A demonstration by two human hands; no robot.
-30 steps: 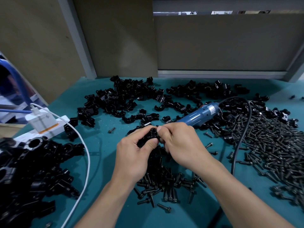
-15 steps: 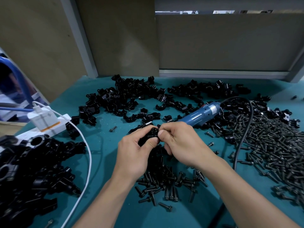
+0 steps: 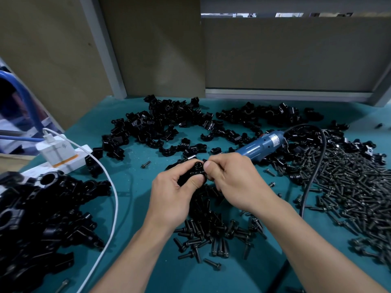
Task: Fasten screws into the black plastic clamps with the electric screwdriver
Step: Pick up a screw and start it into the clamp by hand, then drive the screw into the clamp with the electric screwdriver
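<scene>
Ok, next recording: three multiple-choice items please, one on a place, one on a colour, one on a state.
1. The blue electric screwdriver is: A hung overhead; B lying on the teal bench beyond the right hand; C on the floor.
2. The thin cable curving across the bench's left is: A red; B black; C white.
3. The left hand: A grips a black plastic clamp; B lies flat, empty; C holds scissors.
B, it rests there untouched; C, plainly white; A, fingers curl round it.
</scene>
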